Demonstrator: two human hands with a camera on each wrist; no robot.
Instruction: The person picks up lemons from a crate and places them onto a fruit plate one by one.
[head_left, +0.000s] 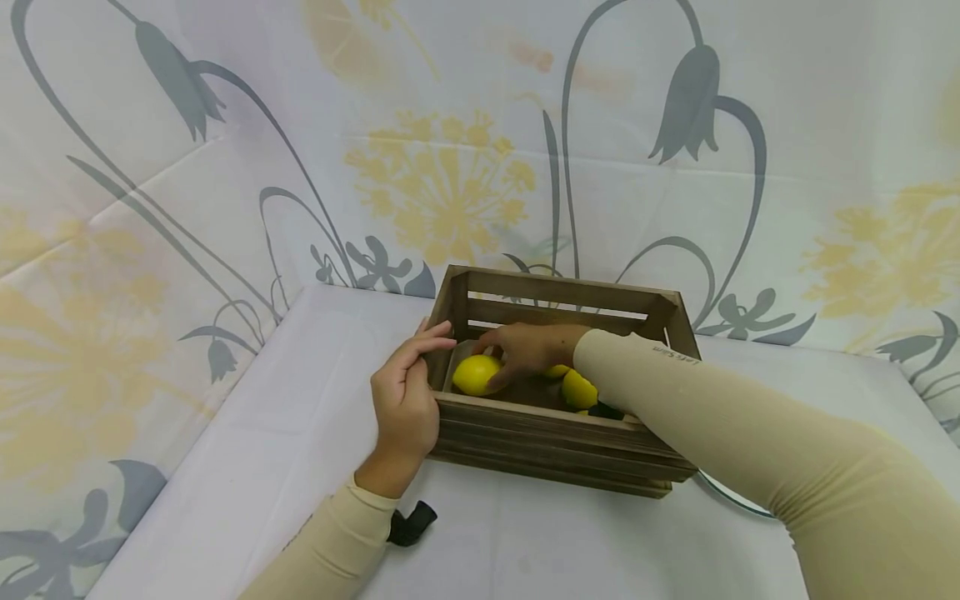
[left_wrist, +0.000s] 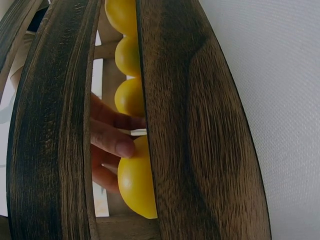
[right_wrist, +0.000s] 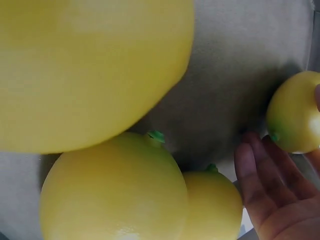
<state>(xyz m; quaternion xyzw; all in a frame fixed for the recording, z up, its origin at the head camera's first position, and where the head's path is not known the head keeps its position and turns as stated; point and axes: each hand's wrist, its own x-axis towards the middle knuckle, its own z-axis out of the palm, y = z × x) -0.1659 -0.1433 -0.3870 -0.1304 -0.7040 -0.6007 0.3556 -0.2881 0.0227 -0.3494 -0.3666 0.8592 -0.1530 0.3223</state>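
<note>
A yellow lemon (head_left: 476,375) sits inside the slatted wooden crate (head_left: 555,433), just beside its left wall, and I take its position relative to the right hand (head_left: 528,346) as the governing relation. From that palm it lies directly to the left: the fingers (head_left: 486,337) arch over its far side while the thumb meets its near right side. They are parted only about as far as the fruit is thick, and I read this as a light pinch; whether they bear its weight I cannot tell. The long axis runs roughly left to right, along the crate's length, so the pinch falls across its narrower girth. The left hand (head_left: 405,392) lies outside, against the crate's left end, its fingers extended and holding no fruit; though close to the lemon, it is parted from it by the wall. The other lemons (head_left: 577,389) rest to the right, beneath the right forearm, apart from the pinched one.
</note>
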